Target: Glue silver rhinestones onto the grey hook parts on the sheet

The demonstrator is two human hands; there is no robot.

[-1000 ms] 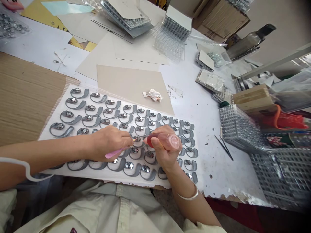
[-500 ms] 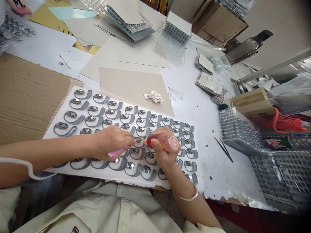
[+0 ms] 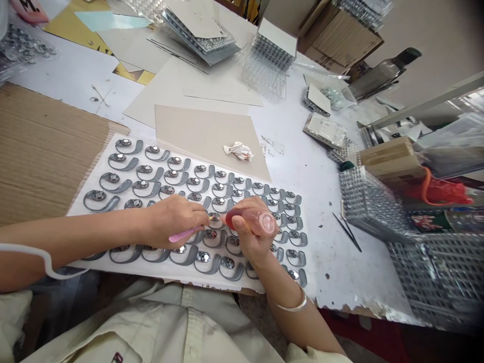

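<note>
Rows of grey curved pieces, each with a round metal setting and a clear stone, lie on a white sheet (image 3: 151, 275). My left hand (image 3: 176, 219) is closed in a pinch on a thin tool with a pink handle (image 3: 185, 235); its yellowish tip is at one setting (image 3: 215, 217) near the middle. My right hand (image 3: 255, 237) is wrapped round a small squeeze bottle (image 3: 253, 221) holding red liquid. The bottle lies tilted, its nozzle pointing left at that same setting. Whether the nozzle touches it I cannot tell. Both hands hide some pieces under them.
Beyond the sheet, a crumpled tissue (image 3: 239, 150) rests on a beige card (image 3: 200, 123). Black tweezers (image 3: 348, 232) lie to the right, beside stacked clear trays (image 3: 374, 201). Brown cardboard (image 3: 45, 151) covers the left side. A dark bottle (image 3: 381, 75) stands at the back right.
The view has shifted slightly. The squeeze bottle has come a little to the left, nearer the setting. My left hand keeps its place with the pink-handled tool.
</note>
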